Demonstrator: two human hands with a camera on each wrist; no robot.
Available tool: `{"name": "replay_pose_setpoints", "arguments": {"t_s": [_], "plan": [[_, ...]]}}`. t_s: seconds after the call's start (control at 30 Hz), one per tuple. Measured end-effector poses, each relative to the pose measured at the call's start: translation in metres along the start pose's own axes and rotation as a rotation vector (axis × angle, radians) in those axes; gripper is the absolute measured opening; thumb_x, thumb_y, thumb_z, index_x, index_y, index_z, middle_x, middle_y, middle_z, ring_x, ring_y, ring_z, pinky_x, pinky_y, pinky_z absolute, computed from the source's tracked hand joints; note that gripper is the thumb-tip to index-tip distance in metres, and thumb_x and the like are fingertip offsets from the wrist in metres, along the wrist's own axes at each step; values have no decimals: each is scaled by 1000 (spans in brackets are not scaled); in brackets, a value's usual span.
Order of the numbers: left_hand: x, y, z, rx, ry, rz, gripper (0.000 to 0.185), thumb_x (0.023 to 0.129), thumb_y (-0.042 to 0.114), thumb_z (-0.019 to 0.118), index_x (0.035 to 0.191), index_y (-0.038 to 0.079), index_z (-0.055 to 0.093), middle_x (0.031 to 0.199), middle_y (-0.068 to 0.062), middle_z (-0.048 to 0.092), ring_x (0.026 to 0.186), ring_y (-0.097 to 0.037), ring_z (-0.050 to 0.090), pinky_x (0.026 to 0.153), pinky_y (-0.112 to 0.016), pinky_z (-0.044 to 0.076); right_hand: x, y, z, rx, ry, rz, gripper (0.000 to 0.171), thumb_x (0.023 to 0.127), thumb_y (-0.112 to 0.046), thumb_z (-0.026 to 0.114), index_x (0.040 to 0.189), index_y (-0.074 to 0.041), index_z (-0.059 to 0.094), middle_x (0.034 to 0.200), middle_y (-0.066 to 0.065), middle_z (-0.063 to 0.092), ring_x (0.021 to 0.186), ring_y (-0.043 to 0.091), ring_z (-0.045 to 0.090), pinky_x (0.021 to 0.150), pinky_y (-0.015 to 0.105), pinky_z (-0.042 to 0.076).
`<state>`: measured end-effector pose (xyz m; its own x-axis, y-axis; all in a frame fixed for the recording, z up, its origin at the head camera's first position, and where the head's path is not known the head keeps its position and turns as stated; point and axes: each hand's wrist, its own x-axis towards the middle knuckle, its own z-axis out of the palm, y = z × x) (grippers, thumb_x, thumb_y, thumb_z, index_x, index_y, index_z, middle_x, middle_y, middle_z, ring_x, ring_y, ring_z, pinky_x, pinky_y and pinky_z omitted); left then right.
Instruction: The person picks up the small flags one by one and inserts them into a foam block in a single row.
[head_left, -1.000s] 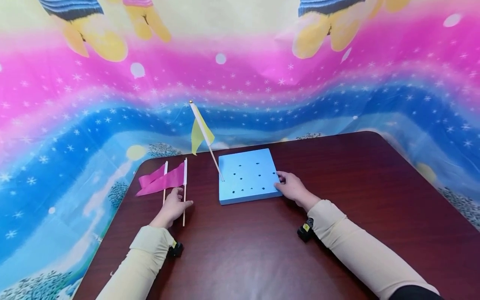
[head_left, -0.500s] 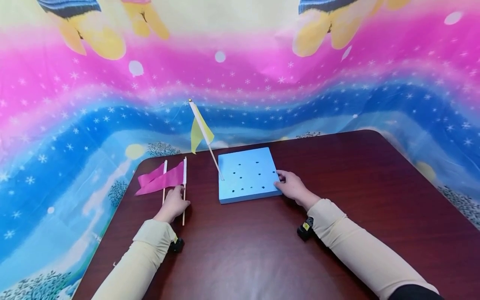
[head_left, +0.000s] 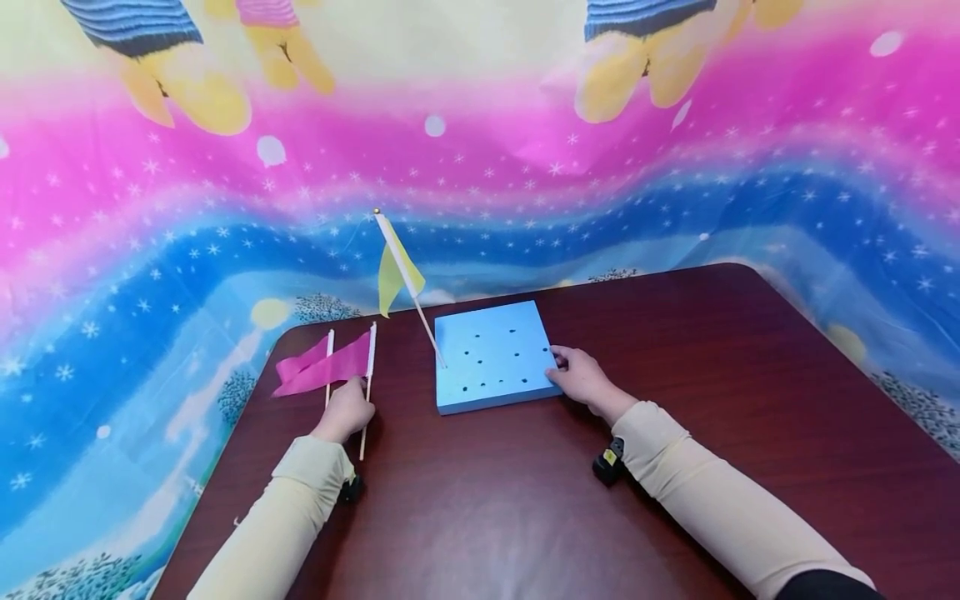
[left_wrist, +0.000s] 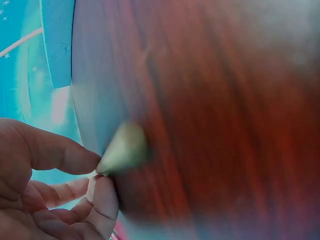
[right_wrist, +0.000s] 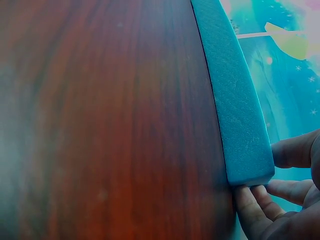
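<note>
At the left of the table, my left hand (head_left: 347, 410) pinches the wooden stick of a pink flag (head_left: 351, 360) between thumb and fingers. The stick's blurred lower end (left_wrist: 125, 147) juts toward the camera in the left wrist view. A second pink flag (head_left: 294, 362) lies just beside it, its lower stick partly hidden by the hand. My right hand (head_left: 588, 382) grips the near right corner of a blue foam block (head_left: 491, 403), thumb at the top edge and fingers against the side. A yellow flag (head_left: 399, 271) leans left, its stick in a hole at the block's left edge.
Several small dark holes dot the block's top. The dark red wooden table (head_left: 495, 500) has rounded far corners. Behind it hangs a printed backdrop (head_left: 495, 150) in pink and blue.
My left thumb and fingers have closed on the stick of the right-hand pink flag. The lower end of that stick has swung slightly left. My right hand stays at the block.
</note>
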<state>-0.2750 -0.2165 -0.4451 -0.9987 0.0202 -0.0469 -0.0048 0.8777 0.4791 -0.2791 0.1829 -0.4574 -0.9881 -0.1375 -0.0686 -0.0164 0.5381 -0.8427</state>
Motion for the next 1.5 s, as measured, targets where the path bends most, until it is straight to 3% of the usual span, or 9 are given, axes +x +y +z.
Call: {"name": "replay_pose_setpoints", "arguments": {"t_s": [0.07, 0.17, 0.33, 0.43, 0.53, 0.63, 0.73, 1.2, 1.5], "plan": [[1, -1, -1, 2, 7, 2, 23, 80, -5, 54, 101, -12, 51, 92, -27, 63, 84, -42, 61, 79, -51, 53, 0, -1, 0, 2, 1, 0, 57, 104, -7, 58, 154, 8, 36, 138, 27, 51, 124, 37, 49, 106, 50, 46], [4, -6, -2, -78, -4, -25, 5, 78, -6, 49, 76, -2, 47, 70, -15, 54, 65, -32, 53, 62, -41, 49, 0, -3, 1, 0, -1, -2, 57, 104, -7, 58, 154, 9, 36, 138, 27, 51, 124, 37, 49, 106, 50, 46], [9, -15, -3, -257, -17, -59, 29, 75, -8, 41, 57, 13, 35, 55, 3, 31, 53, -16, 32, 51, -25, 30, 1, -4, 0, -2, 1, -5, 57, 103, -7, 58, 154, 9, 36, 139, 28, 51, 125, 37, 49, 107, 50, 45], [8, -13, -3, -304, -8, -68, 18, 77, -9, 42, 65, 3, 49, 65, -2, 41, 62, -19, 39, 55, -26, 34, 0, -2, -1, 1, 5, 2, 57, 104, -7, 57, 154, 9, 36, 139, 28, 50, 124, 37, 49, 107, 51, 45], [6, -8, -3, -392, -10, -88, 16, 82, -10, 44, 90, -11, 58, 78, -10, 50, 70, -20, 46, 60, -26, 41, -1, -1, -1, 0, 3, 9, 57, 104, -7, 58, 154, 9, 37, 138, 27, 51, 123, 37, 49, 106, 50, 45], [4, -2, -3, -522, -21, -93, 24, 88, -11, 46, 110, -18, 52, 85, -13, 54, 69, -15, 50, 62, -25, 46, -2, -1, 0, 1, 2, 15, 57, 104, -7, 58, 154, 9, 37, 138, 27, 51, 123, 37, 49, 107, 50, 45], [3, 6, -4, -645, -14, -87, 28, 92, -11, 47, 118, -18, 46, 89, -13, 55, 68, -13, 53, 64, -23, 50, -3, 0, 0, 2, 2, 15, 56, 103, -7, 58, 153, 9, 38, 137, 27, 52, 124, 37, 48, 108, 51, 44], [-4, 51, -17, -885, 199, 32, 24, 100, -11, 49, 124, -9, 45, 99, -13, 53, 82, -10, 54, 74, -20, 51, -3, -2, 2, 5, 1, 9, 58, 103, -7, 58, 154, 9, 36, 139, 28, 51, 127, 38, 49, 108, 51, 44], [-1, 81, -19, -948, 389, 170, 25, 96, -15, 52, 120, -8, 49, 100, -10, 52, 84, -8, 54, 75, -16, 50, -2, 0, 2, 9, 14, 13, 58, 103, -7, 59, 154, 8, 37, 139, 27, 51, 127, 37, 50, 108, 50, 45]]}}
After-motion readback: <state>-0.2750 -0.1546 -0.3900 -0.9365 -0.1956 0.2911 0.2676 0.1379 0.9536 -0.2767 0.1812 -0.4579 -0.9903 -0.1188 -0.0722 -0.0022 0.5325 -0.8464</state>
